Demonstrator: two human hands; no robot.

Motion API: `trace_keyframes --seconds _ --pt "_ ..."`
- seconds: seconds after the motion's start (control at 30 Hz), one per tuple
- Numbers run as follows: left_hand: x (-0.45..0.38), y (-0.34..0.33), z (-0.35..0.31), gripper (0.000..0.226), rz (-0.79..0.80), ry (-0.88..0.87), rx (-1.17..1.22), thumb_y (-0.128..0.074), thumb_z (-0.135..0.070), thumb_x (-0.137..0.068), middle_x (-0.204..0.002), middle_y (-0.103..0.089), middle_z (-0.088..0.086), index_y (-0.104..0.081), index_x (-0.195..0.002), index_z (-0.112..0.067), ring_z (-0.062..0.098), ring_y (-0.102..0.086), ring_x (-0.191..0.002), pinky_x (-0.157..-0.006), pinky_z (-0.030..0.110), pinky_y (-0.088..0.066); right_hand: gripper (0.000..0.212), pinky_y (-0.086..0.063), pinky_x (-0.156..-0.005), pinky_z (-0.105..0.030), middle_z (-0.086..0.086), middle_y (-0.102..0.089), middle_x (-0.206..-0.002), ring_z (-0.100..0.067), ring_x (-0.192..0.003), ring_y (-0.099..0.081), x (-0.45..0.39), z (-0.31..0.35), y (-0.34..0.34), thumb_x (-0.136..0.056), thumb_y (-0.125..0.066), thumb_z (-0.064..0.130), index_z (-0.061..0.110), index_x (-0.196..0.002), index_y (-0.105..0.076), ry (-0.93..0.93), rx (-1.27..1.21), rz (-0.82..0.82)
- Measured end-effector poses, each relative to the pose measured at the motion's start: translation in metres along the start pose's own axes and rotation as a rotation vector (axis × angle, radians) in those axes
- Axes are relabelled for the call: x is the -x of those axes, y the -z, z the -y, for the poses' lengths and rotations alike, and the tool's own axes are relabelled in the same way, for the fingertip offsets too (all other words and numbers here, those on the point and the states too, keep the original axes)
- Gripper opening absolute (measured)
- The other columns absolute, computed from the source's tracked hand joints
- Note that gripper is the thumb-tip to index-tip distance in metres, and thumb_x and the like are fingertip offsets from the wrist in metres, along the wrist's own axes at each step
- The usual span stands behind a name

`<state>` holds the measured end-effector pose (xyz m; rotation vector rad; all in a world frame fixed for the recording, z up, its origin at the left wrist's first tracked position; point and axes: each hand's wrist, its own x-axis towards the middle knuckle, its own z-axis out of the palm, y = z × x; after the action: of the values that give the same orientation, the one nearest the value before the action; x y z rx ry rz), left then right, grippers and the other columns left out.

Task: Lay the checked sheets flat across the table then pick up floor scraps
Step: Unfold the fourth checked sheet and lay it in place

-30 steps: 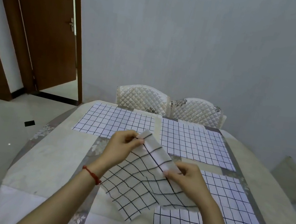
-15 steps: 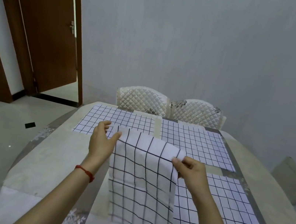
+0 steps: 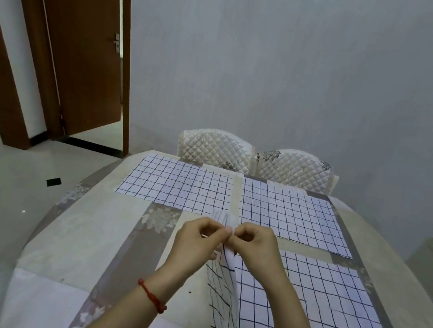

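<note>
Now we pinch one checked sheet (image 3: pixel 226 293) between both hands, left hand (image 3: pixel 198 242) and right hand (image 3: pixel 252 250), mid-laying, and next should spread it flat on the table (image 3: pixel 70 240).

No text, label, brand, number or sign could be read anywhere in the view (the checked sheets (image 3: pixel 181 183) bore only plain grid lines, and nothing was printed on them).

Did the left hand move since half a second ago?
Yes. The left hand has swung right, away from the far-left sheet, and now meets the right hand at the held sheet, which both pinch by its top edge.
</note>
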<state>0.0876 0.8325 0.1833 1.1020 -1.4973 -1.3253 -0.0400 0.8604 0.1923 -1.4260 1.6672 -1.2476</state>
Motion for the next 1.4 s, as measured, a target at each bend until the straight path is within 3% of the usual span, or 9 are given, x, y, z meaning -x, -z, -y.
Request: trace_keyframes --seconds 0.2,0.3,0.4,0.5,0.67,0.97,1.17,1.3,1.4 --pt "0.002 0.003 -0.003 0.022 0.025 0.095 0.178 -0.06 -0.01 -0.084 -0.06 -0.063 -0.001 -0.063 -0.062 -0.008 0.021 -0.067 -0.069 -0.066 0.031 -0.059 0.028 -0.039 -0.056 -0.026 -0.003 -0.05 -0.056 -0.013 -0.055 -0.045 0.003 -0.004 -0.005 -0.067 -0.077 0.017 0.014 -0.055 -0.052 0.005 0.044 0.036" --pt "0.001 0.006 -0.002 0.021 0.047 0.074 0.198 -0.059 -0.009 -0.085 -0.065 -0.065 0.004 -0.064 -0.065 -0.007 0.021 -0.067 -0.069 -0.065 0.032 -0.059 0.027 -0.039 -0.06 -0.032 -0.012 -0.048 -0.064 -0.018 -0.062 -0.044 0.004 -0.007 -0.004 -0.067 -0.078 0.016 0.007 -0.061 -0.053 -0.003 -0.038 0.059" --pt "0.0 0.007 0.002 0.019 0.044 0.04 0.21 -0.058 -0.008 -0.087 -0.068 -0.067 0.006 -0.064 -0.069 -0.006 0.015 -0.068 -0.063 -0.057 0.025 -0.057 0.029 -0.04 -0.055 -0.02 -0.005 -0.05 -0.06 -0.01 -0.057 -0.047 0.005 -0.008 -0.003 -0.072 -0.075 0.011 0.012 -0.057 -0.05 -0.014 -0.152 0.069" --pt "-0.011 0.016 0.013 0.02 -0.062 0.031 0.196 -0.057 -0.006 -0.087 -0.065 -0.064 0.003 -0.062 -0.068 -0.007 0.005 -0.063 -0.054 -0.051 0.019 -0.053 0.028 -0.038 -0.048 -0.011 0.012 -0.052 -0.048 0.001 -0.046 -0.046 0.003 -0.014 0.002 -0.075 -0.071 0.005 0.015 -0.057 -0.051 -0.024 -0.208 0.009" --pt "-0.038 0.062 0.04 0.019 -0.271 0.079 0.12 -0.057 -0.006 -0.087 -0.064 -0.06 0.004 -0.062 -0.069 -0.008 0.011 -0.055 -0.056 -0.05 0.016 -0.049 0.008 -0.042 -0.049 -0.013 -0.001 -0.063 -0.06 -0.007 -0.053 -0.055 -0.011 -0.03 0.025 -0.076 -0.07 0.006 0.003 -0.07 -0.065 -0.065 -0.103 -0.16" --pt "-0.084 0.142 0.051 0.019 -0.49 0.148 0.052 -0.057 -0.008 -0.086 -0.072 -0.059 0.004 -0.06 -0.068 -0.011 0.021 -0.055 -0.07 -0.062 0.027 -0.047 0.036 -0.026 -0.047 -0.026 -0.01 -0.048 -0.054 -0.019 -0.05 -0.038 -0.068 -0.054 0.063 -0.078 -0.067 0.015 0.005 -0.052 -0.045 -0.146 0.21 -0.319" --pt "-0.133 0.175 0.035 0.018 -0.522 0.122 0.022 -0.054 -0.013 -0.089 -0.094 -0.06 0.012 -0.063 -0.1 -0.001 0.026 -0.056 -0.087 -0.076 0.034 -0.049 0.034 -0.03 -0.051 -0.027 -0.01 -0.046 -0.05 -0.02 -0.043 -0.049 -0.121 -0.049 0.061 -0.08 -0.066 0.016 0.007 -0.054 -0.046 -0.172 0.235 -0.431" --pt "-0.174 0.205 0.02 0.01 -0.499 0.101 0.056 -0.056 -0.017 -0.088 -0.094 -0.064 0.012 -0.065 -0.085 -0.012 0.028 -0.061 -0.09 -0.081 0.037 -0.053 0.025 -0.039 -0.052 -0.029 -0.017 -0.054 -0.057 -0.001 -0.027 -0.05 -0.153 -0.044 0.057 -0.08 -0.066 0.015 -0.002 -0.066 -0.055 -0.184 0.142 -0.534" --pt "-0.196 0.226 0.006 0.014 -0.472 0.026 0.032 -0.056 -0.019 -0.089 -0.083 -0.063 0.005 -0.062 -0.076 -0.018 0.018 -0.059 -0.077 -0.063 0.025 -0.048 0.022 -0.051 -0.058 -0.03 -0.015 -0.06 -0.065 0.001 -0.037 -0.058 -0.168 -0.041 0.049 -0.081 -0.065 0.014 -0.007 -0.075 -0.06 -0.129 0.024 -0.592"
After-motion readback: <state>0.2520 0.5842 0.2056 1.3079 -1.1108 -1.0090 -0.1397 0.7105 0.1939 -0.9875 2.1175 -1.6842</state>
